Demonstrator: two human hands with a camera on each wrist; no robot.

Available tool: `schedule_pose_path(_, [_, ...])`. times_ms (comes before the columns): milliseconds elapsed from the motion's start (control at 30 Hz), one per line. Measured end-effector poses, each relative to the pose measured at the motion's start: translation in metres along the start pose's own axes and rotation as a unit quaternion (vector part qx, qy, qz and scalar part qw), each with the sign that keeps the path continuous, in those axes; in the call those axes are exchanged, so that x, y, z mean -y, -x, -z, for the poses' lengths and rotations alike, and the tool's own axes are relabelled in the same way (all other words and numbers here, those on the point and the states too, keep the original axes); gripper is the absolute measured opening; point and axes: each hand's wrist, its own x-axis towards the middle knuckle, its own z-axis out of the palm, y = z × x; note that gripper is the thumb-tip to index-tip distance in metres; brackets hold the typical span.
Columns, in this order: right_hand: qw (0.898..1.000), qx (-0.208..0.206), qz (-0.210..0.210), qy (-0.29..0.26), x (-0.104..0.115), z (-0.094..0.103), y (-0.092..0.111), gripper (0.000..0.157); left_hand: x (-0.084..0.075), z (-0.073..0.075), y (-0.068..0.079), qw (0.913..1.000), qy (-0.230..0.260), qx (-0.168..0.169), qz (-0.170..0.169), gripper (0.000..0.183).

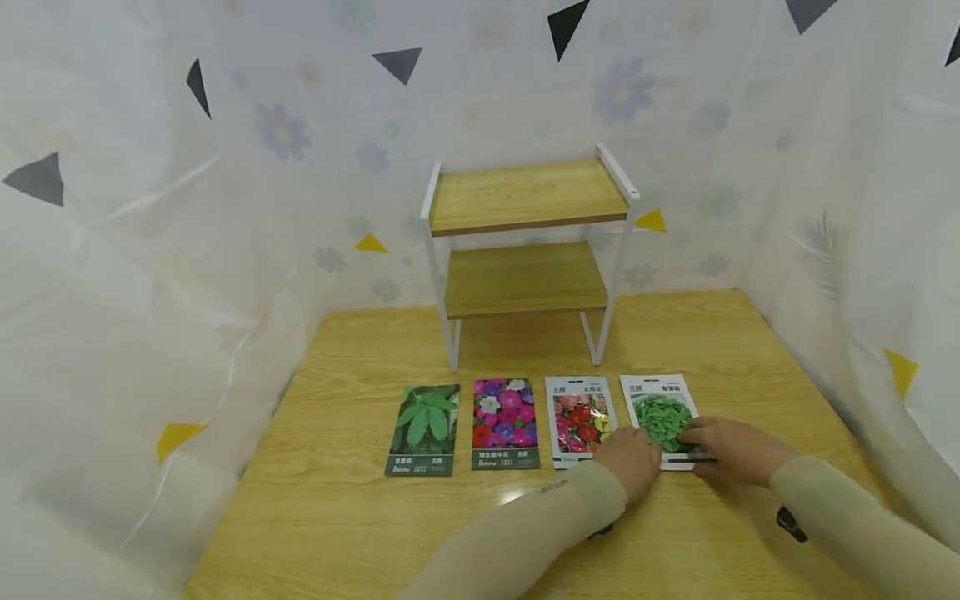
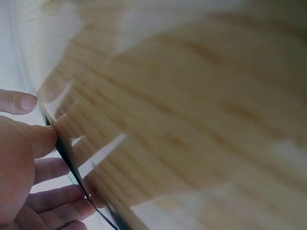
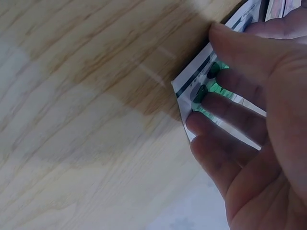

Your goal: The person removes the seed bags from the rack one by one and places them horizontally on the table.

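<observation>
Four flat seed packets lie in a row on the wooden table. At the right end is a white-bordered packet with green leaves (image 1: 658,417). My right hand (image 1: 735,450) touches its lower right side; in the right wrist view, the fingertips rest on the packet's face (image 3: 199,75) and the thumb lies along the bottom edge. My left hand (image 1: 633,460) touches its lower left corner and overlaps the neighbouring red and yellow flower packet (image 1: 577,421). In the left wrist view, thumb and slightly bent fingers meet a thin dark packet edge (image 2: 69,158).
Further left lie a pink and purple flower packet (image 1: 506,423) and a dark green leaf packet (image 1: 423,429). Behind the row stands a two-tier shelf (image 1: 528,196) with white legs. Pale patterned sheeting (image 1: 517,92) hangs around the table (image 1: 337,517).
</observation>
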Motion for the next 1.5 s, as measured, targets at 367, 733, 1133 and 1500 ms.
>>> schedule_pose_path(367, [1.0, 0.01, -0.003, 0.012, 0.0068, 0.0038, -0.001, 0.043, -0.0006, -0.0006, 0.0005, 0.9999, -0.012, -0.006, 0.01, 0.025])
schedule_pose_path(733, [1.0, -0.013, 0.008, 0.023, 0.0067, 0.0007, -0.0017, 0.039, 0.0008, 0.0007, 0.0009, 0.9997, -0.008, -0.021, -0.011, 0.02])
schedule_pose_path(1133, [1.0, 0.0, 0.01, 0.014, 0.0041, -0.0013, -0.0019, 0.035, -0.0002, -0.002, 0.002, 0.9989, -0.032, -0.02, -0.028, 0.024])
schedule_pose_path(1500, [1.0, 0.0, 0.004, 0.015, 0.0061, 0.0, -0.0008, 0.037, 0.0022, -0.0021, 0.004, 0.9993, -0.026, -0.013, -0.021, 0.027])
